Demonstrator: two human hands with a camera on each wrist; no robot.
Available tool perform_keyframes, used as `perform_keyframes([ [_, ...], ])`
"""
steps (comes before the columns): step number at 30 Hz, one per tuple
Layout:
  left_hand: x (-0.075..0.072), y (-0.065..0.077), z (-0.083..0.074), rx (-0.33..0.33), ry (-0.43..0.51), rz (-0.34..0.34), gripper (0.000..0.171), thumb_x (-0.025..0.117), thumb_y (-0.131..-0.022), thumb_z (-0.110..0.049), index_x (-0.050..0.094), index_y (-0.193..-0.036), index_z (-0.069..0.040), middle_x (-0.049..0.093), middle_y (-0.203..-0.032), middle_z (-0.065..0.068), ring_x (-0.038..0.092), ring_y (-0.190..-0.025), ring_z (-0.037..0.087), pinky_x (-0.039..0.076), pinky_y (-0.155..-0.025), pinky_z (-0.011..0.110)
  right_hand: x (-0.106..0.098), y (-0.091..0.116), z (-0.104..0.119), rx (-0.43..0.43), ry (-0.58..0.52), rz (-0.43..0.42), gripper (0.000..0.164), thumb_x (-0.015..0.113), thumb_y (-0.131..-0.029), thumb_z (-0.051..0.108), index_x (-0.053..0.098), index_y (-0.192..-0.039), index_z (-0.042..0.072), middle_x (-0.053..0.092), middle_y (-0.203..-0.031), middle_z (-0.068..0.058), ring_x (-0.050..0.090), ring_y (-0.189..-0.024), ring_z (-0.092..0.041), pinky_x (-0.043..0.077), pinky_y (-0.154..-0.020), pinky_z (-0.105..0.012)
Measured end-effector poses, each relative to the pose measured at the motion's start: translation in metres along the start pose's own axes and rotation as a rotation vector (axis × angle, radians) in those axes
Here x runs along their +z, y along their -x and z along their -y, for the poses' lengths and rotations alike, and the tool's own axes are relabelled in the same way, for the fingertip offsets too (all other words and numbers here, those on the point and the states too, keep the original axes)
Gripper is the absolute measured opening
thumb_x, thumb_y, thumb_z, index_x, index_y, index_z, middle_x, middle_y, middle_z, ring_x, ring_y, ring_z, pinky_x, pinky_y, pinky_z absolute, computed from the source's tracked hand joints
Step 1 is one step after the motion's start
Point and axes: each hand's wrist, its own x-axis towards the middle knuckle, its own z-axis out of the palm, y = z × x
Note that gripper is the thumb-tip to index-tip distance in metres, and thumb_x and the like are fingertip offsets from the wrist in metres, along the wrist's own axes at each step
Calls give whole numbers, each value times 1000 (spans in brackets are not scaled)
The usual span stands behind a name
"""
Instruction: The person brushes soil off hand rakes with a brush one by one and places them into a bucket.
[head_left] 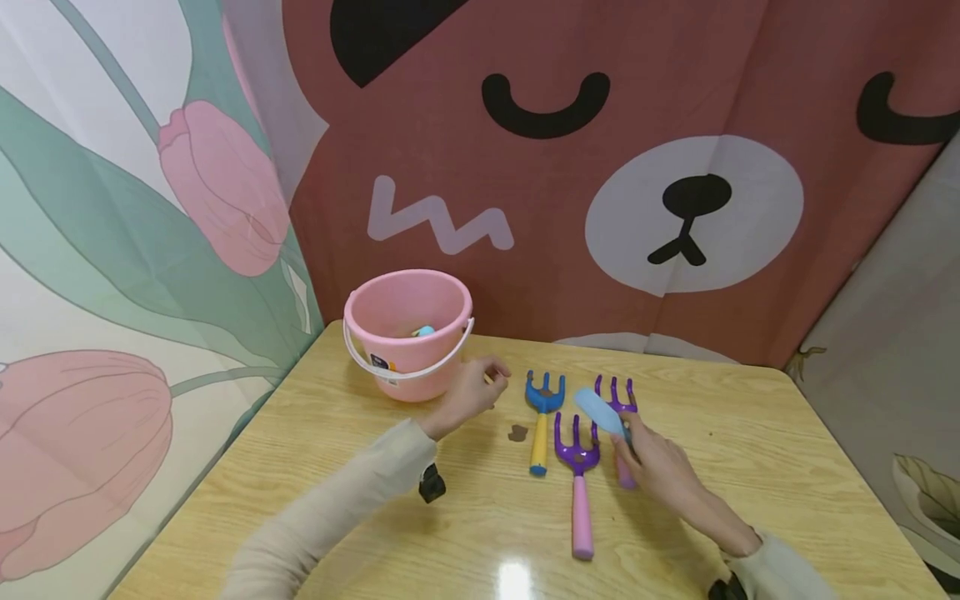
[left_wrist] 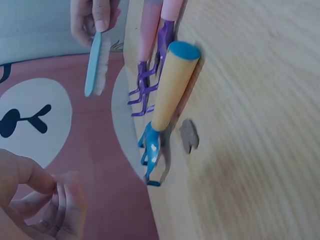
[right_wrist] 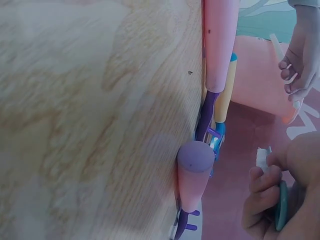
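My right hand [head_left: 660,462] grips a light blue brush [head_left: 597,409] by its handle, above the two purple forks. White bristles show along one side of the brush [left_wrist: 95,65] in the left wrist view. At the right side of the pink bucket [head_left: 420,367] is my left hand [head_left: 471,390], its fingers loosely bent and nothing visible in them. A blue garden fork [head_left: 540,421] with a yellow handle lies between my hands. Beside it lies a purple fork [head_left: 580,487] with a pink handle, and a similar fork [head_left: 627,475] is partly hidden by my right hand.
A small brown lump [head_left: 517,433] lies on the wooden table [head_left: 360,500] left of the blue fork. Inside the bucket is a small light blue item [head_left: 423,331]. A bear-print curtain [head_left: 547,208] hangs right behind the table's back edge.
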Motion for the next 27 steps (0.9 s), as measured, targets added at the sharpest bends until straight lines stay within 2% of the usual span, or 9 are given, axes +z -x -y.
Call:
perform_keyframes([
  [7, 19, 3, 5, -90, 8, 71, 10, 61, -93, -6, 67, -101, -2, 68, -80, 8, 62, -52, 14, 50, -49, 24, 0, -2, 4, 7, -22, 14, 37, 57, -102, 17, 49, -129, -6, 45, -68, 5, 38, -51, -5, 33, -41, -22],
  [13, 31, 6, 11, -149, 94, 129, 12, 61, -94, -6, 66, -101, 3, 68, -79, 19, 67, -58, 32, 56, -53, 35, 0, -3, 6, 31, -24, 25, 39, 56, -102, 21, 49, -131, -6, 48, -70, 3, 39, -51, -7, 33, -41, -23],
  [15, 34, 7, 13, -192, 131, 160, 13, 61, -95, -8, 65, -101, 4, 67, -78, 19, 67, -60, 31, 58, -55, 37, -1, -3, 7, 31, -23, 23, 39, 57, -102, 20, 50, -130, -6, 47, -69, 4, 39, -50, -6, 33, -41, -23],
  [16, 37, 7, 18, -190, 137, 168, 14, 61, -95, -11, 65, -100, 1, 66, -77, 17, 65, -58, 27, 57, -54, 35, -1, -3, 7, 31, -26, 26, 39, 57, -102, 20, 50, -130, -6, 46, -68, 4, 38, -49, -6, 33, -40, -23],
  [20, 43, 11, 16, -255, 177, 209, 10, 60, -93, -9, 64, -93, 0, 64, -75, 13, 62, -58, 17, 58, -56, 31, 0, -3, 7, 41, -37, 42, 39, 57, -102, 20, 50, -130, -6, 46, -66, 5, 38, -47, -5, 33, -39, -22],
  [22, 46, 13, 16, -293, 176, 227, 9, 60, -93, -8, 64, -92, 0, 65, -77, 15, 62, -60, 17, 58, -57, 31, 0, -3, 8, 47, -43, 48, 39, 57, -102, 19, 50, -130, -6, 47, -67, 5, 39, -47, -5, 34, -39, -22],
  [24, 48, 15, 11, -360, 183, 248, 9, 61, -93, -6, 64, -93, 2, 66, -81, 19, 65, -63, 22, 59, -60, 34, 0, -3, 8, 52, -48, 52, 38, 57, -102, 19, 50, -129, -5, 49, -67, 5, 40, -47, -5, 34, -40, -22],
  [27, 55, 16, 13, -399, 194, 267, 11, 62, -93, -6, 64, -95, 4, 67, -83, 20, 68, -66, 28, 59, -61, 35, -1, -3, 10, 60, -54, 57, 37, 57, -102, 20, 51, -129, -4, 50, -67, 5, 42, -48, -5, 34, -40, -23],
])
